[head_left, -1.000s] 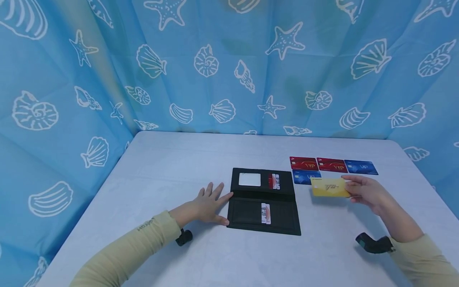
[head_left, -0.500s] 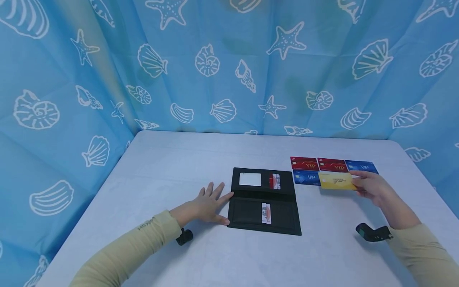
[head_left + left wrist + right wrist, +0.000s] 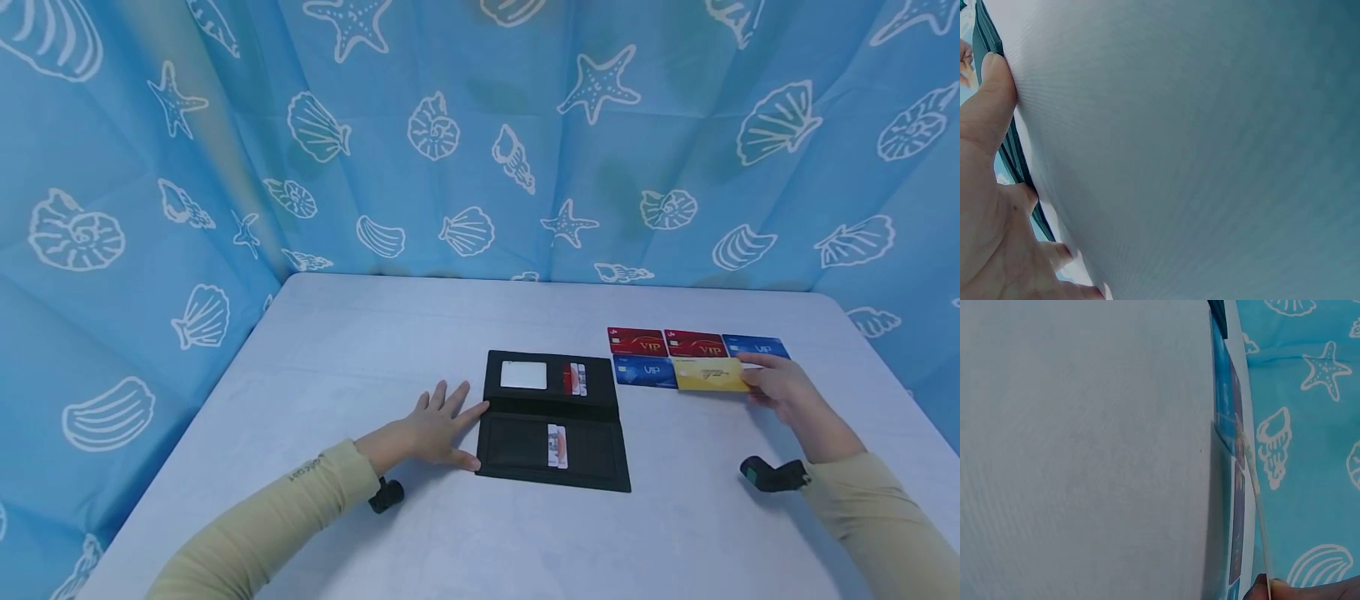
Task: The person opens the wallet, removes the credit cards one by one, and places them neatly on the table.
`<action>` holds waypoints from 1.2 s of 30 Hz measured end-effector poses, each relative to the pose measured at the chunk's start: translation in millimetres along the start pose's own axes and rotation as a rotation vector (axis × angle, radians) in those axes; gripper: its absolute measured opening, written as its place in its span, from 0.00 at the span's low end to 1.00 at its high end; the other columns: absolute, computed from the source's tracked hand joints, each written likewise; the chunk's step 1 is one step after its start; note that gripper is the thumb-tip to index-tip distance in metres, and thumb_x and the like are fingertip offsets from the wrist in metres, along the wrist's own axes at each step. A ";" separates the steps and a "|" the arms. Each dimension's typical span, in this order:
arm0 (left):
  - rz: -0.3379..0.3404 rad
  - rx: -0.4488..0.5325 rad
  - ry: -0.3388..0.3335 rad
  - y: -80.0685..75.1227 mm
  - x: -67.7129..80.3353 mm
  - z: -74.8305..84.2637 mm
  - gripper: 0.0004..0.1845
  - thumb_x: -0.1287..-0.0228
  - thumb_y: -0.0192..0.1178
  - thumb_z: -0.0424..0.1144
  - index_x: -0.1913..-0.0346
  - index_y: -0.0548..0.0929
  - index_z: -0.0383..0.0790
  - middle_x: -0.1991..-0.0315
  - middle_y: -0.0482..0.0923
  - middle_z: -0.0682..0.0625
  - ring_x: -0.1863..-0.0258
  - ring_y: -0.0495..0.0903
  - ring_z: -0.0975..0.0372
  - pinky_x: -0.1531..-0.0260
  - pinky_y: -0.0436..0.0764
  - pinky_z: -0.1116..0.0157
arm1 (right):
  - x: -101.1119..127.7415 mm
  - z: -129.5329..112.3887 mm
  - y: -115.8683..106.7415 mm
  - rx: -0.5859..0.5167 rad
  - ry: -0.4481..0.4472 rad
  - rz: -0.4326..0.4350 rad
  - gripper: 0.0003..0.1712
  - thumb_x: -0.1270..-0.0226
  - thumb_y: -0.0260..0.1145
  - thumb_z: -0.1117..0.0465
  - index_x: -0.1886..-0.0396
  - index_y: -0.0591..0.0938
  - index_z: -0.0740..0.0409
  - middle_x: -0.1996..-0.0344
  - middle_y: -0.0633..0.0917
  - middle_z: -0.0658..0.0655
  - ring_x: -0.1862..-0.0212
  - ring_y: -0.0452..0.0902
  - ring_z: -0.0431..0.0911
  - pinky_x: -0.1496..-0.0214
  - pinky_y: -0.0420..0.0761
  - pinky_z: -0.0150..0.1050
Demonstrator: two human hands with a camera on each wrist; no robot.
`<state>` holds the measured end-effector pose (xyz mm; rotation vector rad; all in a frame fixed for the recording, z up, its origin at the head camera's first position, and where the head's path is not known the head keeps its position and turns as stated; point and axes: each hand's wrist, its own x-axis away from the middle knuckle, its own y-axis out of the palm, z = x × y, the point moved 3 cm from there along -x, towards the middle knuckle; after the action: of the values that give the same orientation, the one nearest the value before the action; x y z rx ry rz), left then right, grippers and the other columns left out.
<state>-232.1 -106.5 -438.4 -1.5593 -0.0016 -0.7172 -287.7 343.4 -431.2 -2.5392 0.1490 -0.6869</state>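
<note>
I saw the black wallet (image 3: 553, 421) lying open on the white table (image 3: 375, 350), a card (image 3: 556, 446) tucked in its near half and another (image 3: 574, 379) beside the clear window of its far half. My left hand (image 3: 435, 429) lay flat, fingers spread, touching the wallet's left edge. My right hand (image 3: 780, 387) pinched the gold card (image 3: 708, 375) by its right end, low over the table, just beside the blue card (image 3: 643, 371) and below the red cards (image 3: 663, 342).

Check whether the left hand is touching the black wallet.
Touching. The head view shows the left hand flat on the table, fingertips against the open black wallet's left edge; the left wrist view shows the thumb against it.
</note>
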 end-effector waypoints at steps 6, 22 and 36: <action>0.001 -0.015 -0.007 1.3 -2.0 -0.4 0.49 0.50 0.53 0.69 0.28 0.46 0.56 0.27 0.36 0.45 0.30 0.36 0.42 0.35 0.47 0.45 | -12.0 5.0 -1.5 0.007 0.047 0.020 0.29 0.28 0.45 0.63 0.30 0.52 0.64 0.35 0.53 0.75 0.51 0.64 0.56 0.67 0.74 0.31; 0.007 -0.011 -0.003 1.5 -2.3 -0.7 0.49 0.50 0.54 0.69 0.28 0.47 0.56 0.27 0.36 0.45 0.30 0.37 0.42 0.35 0.47 0.45 | -26.8 10.1 -0.6 0.136 0.010 0.041 0.41 0.36 0.59 0.58 0.31 0.51 0.70 0.37 0.55 0.78 0.47 0.64 0.62 0.71 0.67 0.28; -0.002 -0.008 -0.013 0.9 -1.7 0.2 0.49 0.50 0.54 0.69 0.28 0.47 0.56 0.27 0.36 0.45 0.30 0.37 0.43 0.35 0.47 0.45 | -16.5 1.1 7.1 0.415 -0.072 0.117 0.37 0.39 0.62 0.58 0.39 0.59 0.76 0.44 0.59 0.80 0.49 0.58 0.67 0.43 0.66 0.59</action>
<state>-233.1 -105.8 -439.9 -1.5719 -0.0103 -0.7095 -301.3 341.5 -442.9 -2.1354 0.1148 -0.5181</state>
